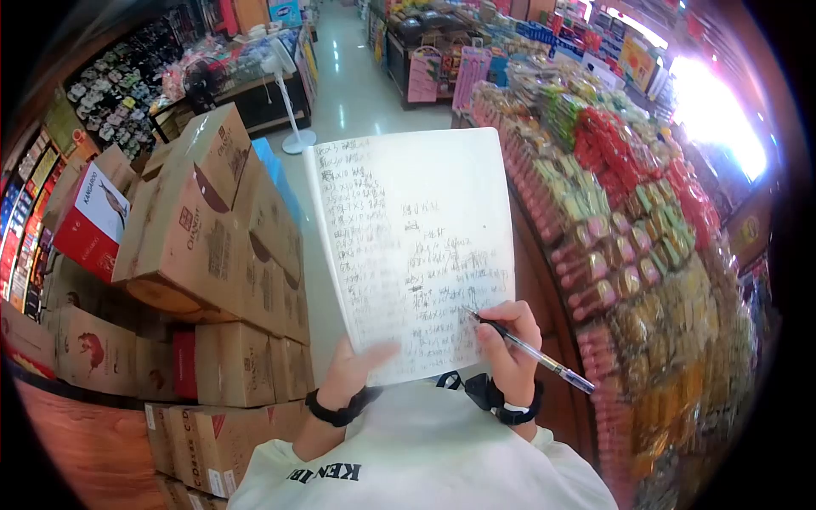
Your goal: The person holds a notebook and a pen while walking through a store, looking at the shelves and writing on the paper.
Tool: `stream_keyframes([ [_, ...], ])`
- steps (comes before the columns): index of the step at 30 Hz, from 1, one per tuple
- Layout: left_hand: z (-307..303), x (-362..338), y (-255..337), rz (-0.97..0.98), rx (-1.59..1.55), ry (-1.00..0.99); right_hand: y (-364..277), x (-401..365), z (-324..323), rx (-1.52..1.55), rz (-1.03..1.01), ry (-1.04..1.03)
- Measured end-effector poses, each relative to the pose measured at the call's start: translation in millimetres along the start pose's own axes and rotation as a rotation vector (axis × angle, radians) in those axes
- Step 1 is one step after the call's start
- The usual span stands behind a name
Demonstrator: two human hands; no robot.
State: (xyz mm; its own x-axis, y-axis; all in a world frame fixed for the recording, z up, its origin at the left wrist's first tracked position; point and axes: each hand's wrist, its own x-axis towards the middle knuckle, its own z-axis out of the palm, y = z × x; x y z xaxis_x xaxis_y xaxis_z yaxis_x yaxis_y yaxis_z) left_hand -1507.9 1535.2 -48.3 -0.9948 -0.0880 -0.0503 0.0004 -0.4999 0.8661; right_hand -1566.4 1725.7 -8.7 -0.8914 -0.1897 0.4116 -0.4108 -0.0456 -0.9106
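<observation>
A white notebook page [408, 229] covered in handwritten lines is held up in front of me. My left hand [353, 370] grips its lower left edge, thumb lying on the paper. My right hand [510, 348] is closed around a pen [531, 350] with a clear barrel and blue end. The pen's tip touches the lower right of the page. Both wrists wear black bands.
Stacked brown cardboard boxes [212, 246] rise on my left, a red-and-white box [89, 221] beside them. Shelves of packaged snacks [629, 221] run along the right. A shiny aisle floor [357, 93] leads away, with a white standing fan [285, 93] beside it.
</observation>
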Motion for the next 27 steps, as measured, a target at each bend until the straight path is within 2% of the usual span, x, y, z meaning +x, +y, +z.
stream_keyframes([
  [5, 25, 69, 2, 0.098, -0.065, 0.036, 30, 70, -24, -0.052, -0.045, -0.055],
  [11, 34, 127, -6, 0.015, -0.072, 0.126, 55, 127, -38, -0.122, -0.02, -0.099],
  [14, 33, 155, -8, 0.02, -0.13, 0.101, 70, 150, -41, -0.168, -0.023, -0.115],
  [21, 6, 220, -2, -0.057, -0.101, 0.121, 113, 202, -22, -0.214, 0.034, -0.094],
  [27, -39, 292, 28, -0.059, -0.065, 0.086, 135, 266, 25, -0.195, 0.078, -0.03],
])
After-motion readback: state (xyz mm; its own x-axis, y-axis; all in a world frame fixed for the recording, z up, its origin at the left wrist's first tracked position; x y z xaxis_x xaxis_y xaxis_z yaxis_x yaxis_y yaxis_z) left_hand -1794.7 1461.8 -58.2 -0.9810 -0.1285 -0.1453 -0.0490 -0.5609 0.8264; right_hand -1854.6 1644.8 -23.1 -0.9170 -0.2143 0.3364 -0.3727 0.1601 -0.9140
